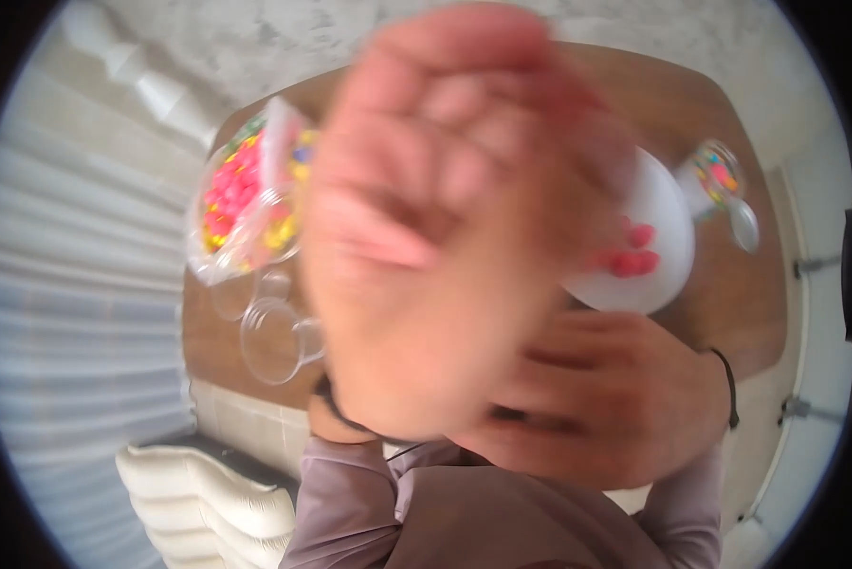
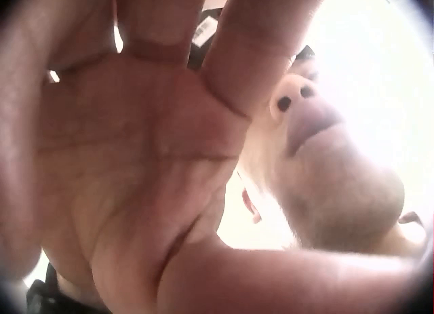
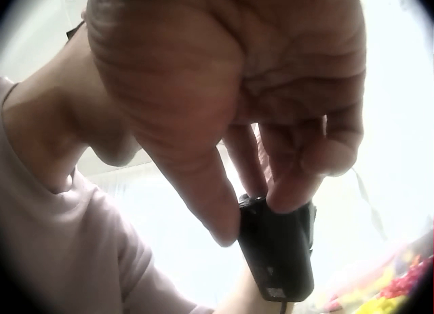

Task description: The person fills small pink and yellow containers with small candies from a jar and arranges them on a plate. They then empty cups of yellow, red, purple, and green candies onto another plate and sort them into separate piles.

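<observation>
Brown wooden tabletop (image 1: 750, 294) forms the surface below us. We hold the left hand (image 1: 435, 218) raised, palm toward the head camera, fingers extended. With the right hand (image 1: 611, 398) we pinch 1 black, box-shaped device (image 3: 274, 253) at the left wrist. Outward, we see 1 round white plate (image 1: 670, 204) bearing red pieces (image 1: 636, 263) and 1 clear plastic bag (image 1: 274, 142) of multicoloured pieces.

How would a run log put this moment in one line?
left hand: palm open | right hand: pinches black device | table: red pieces on white dish
</observation>
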Demonstrator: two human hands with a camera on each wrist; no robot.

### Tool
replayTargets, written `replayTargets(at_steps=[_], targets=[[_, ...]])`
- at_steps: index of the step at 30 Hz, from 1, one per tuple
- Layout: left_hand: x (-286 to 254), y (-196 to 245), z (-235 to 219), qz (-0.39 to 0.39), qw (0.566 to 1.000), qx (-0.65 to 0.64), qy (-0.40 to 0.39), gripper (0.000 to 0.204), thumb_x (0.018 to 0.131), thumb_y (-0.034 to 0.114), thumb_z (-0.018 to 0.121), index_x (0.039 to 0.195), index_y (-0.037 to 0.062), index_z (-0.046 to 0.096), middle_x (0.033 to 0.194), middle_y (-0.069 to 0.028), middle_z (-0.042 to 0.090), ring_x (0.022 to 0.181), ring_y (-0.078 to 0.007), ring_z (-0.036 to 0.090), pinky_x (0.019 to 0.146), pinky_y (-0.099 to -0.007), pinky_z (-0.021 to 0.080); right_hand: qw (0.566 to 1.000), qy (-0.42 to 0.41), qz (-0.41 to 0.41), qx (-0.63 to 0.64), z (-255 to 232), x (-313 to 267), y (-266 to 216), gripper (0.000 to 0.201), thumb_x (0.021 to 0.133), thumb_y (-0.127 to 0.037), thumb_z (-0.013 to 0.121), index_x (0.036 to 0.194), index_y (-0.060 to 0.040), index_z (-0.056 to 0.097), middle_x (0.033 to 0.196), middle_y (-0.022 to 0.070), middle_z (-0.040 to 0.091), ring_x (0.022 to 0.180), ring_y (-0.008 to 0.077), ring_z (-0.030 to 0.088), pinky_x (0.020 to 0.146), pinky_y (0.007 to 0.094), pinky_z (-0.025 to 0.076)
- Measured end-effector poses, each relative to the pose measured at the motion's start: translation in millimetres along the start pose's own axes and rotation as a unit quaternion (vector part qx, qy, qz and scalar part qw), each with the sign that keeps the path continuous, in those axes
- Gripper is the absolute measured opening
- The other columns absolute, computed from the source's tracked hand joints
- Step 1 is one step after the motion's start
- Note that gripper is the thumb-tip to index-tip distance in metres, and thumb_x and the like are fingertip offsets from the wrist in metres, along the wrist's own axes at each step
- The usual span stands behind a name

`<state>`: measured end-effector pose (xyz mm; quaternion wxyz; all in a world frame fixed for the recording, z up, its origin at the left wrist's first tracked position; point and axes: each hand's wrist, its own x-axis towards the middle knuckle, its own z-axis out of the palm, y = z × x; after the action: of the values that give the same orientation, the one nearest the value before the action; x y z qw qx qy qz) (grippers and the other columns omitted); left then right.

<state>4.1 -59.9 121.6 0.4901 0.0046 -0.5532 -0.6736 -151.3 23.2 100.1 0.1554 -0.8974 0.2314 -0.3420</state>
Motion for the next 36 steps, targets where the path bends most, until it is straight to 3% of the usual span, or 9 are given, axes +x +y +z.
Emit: replayTargets(at_steps=[2, 5, 7, 9, 12, 14, 18, 28, 36], targets=[[-4.4, -18.9, -10.5, 0.017, 0.974, -0.034, 0.222, 0.028, 0.096, 0.008, 0.064, 0.123, -0.0002, 0.06, 0.109, -0.01, 0.065, 0.074, -0.0164, 0.059, 0.063, -0.0266, 0.048, 0.996, 0.075, -0.046, -0.022, -10.9, -4.2, 10.4, 0.025, 0.075, -0.011, 0.08, 0.096, -0.0009, 0.074, 0.1, 0.0155, 0.071, 0.064, 0.02, 0.062, 0.058, 0.0311, 0.051], [10.4, -9.2, -8.5, 0.031, 0.977, 0.14, 0.159, 0.026, 0.096, 0.006, 0.066, 0.121, -0.0009, 0.062, 0.1, -0.0079, 0.067, 0.074, -0.0127, 0.059, 0.064, -0.0261, 0.048, 0.987, 0.146, -0.036, -0.051, -54.0, -15.8, 25.2, 0.028, 0.078, -0.007, 0.078, 0.104, 0.0024, 0.072, 0.102, 0.0191, 0.072, 0.068, 0.0203, 0.065, 0.06, 0.0301, 0.053], [11.0, -16.4, -7.2, 0.03, 0.96, 0.228, 0.158, 0.023, 0.095, 0.005, 0.067, 0.116, -0.0008, 0.064, 0.096, -0.0058, 0.067, 0.074, -0.0108, 0.059, 0.064, -0.0251, 0.048, 0.967, 0.216, 0.131, 0.003, -71.4, -27.0, 8.6, 0.029, 0.082, -0.003, 0.074, 0.111, 0.0036, 0.07, 0.1, 0.0177, 0.074, 0.078, 0.0217, 0.071, 0.065, 0.0293, 0.054], [8.3, -23.0, -11.1, 0.025, 0.934, 0.32, 0.156, 0.019, 0.093, 0.004, 0.068, 0.112, -0.0008, 0.067, 0.091, -0.0038, 0.068, 0.074, -0.009, 0.059, 0.065, -0.0242, 0.048, 0.893, 0.388, 0.217, 0.071, -58.3, -29.6, 21.5, 0.026, 0.086, 0.0, 0.07, 0.112, 0.0038, 0.069, 0.093, 0.0152, 0.074, 0.078, 0.0196, 0.07, 0.065, 0.0276, 0.053], [0.5, -31.6, -15.7, -0.075, 0.84, 0.536, 0.035, 0.013, 0.089, 0.006, 0.071, 0.099, -0.0022, 0.07, 0.08, -0.0028, 0.068, 0.07, -0.0078, 0.06, 0.063, -0.0243, 0.047, 0.858, 0.391, 0.311, 0.12, -55.3, -56.3, 50.2, 0.017, 0.089, -0.003, 0.071, 0.103, 0.004, 0.073, 0.087, 0.0051, 0.074, 0.071, 0.012, 0.067, 0.065, 0.0224, 0.053], [-0.5, -40.7, -14.2, -0.095, 0.824, 0.558, 0.007, 0.014, 0.088, 0.007, 0.072, 0.098, -0.0035, 0.07, 0.079, -0.0056, 0.069, 0.07, -0.0099, 0.061, 0.063, -0.0259, 0.048, 0.837, 0.267, 0.471, 0.082, -52.0, -86.2, 62.8, 0.021, 0.089, -0.007, 0.071, 0.104, 0.0065, 0.071, 0.079, 0.0054, 0.073, 0.065, 0.0112, 0.065, 0.061, 0.023, 0.05], [3.4, -45.9, -13.4, -0.123, 0.798, 0.589, -0.015, 0.02, 0.088, 0.011, 0.072, 0.098, -0.0064, 0.07, 0.078, -0.0123, 0.071, 0.07, -0.0153, 0.064, 0.064, -0.0303, 0.05, 0.803, 0.121, 0.584, 0.007, -43.9, -128.7, 68.1, 0.033, 0.083, -0.018, 0.078, 0.104, 0.0063, 0.071, 0.072, 0.0079, 0.068, 0.063, 0.0134, 0.063, 0.058, 0.0291, 0.047], [10.0, -62.5, 2.5, -0.155, 0.773, 0.615, -0.023, 0.024, 0.087, 0.013, 0.074, 0.1, -0.0065, 0.07, 0.078, -0.0126, 0.071, 0.069, -0.0163, 0.065, 0.063, -0.0316, 0.051, 0.817, 0.016, 0.575, -0.042, -43.3, -145.5, 72.3, 0.037, 0.075, -0.026, 0.082, 0.099, -0.0008, 0.071, 0.075, 0.0094, 0.067, 0.073, 0.0244, 0.064, 0.068, 0.0367, 0.048], [1.4, -86.3, 11.2, -0.147, 0.753, 0.633, -0.105, 0.024, 0.086, 0.011, 0.073, 0.104, -0.0048, 0.069, 0.077, -0.016, 0.07, 0.07, -0.0242, 0.067, 0.066, -0.0353, 0.051, 0.831, 0.054, 0.548, -0.077, -40.2, -150.9, 70.3, 0.034, 0.076, -0.026, 0.08, 0.102, -0.0047, 0.072, 0.077, 0.0104, 0.067, 0.078, 0.0286, 0.066, 0.07, 0.0394, 0.049]])
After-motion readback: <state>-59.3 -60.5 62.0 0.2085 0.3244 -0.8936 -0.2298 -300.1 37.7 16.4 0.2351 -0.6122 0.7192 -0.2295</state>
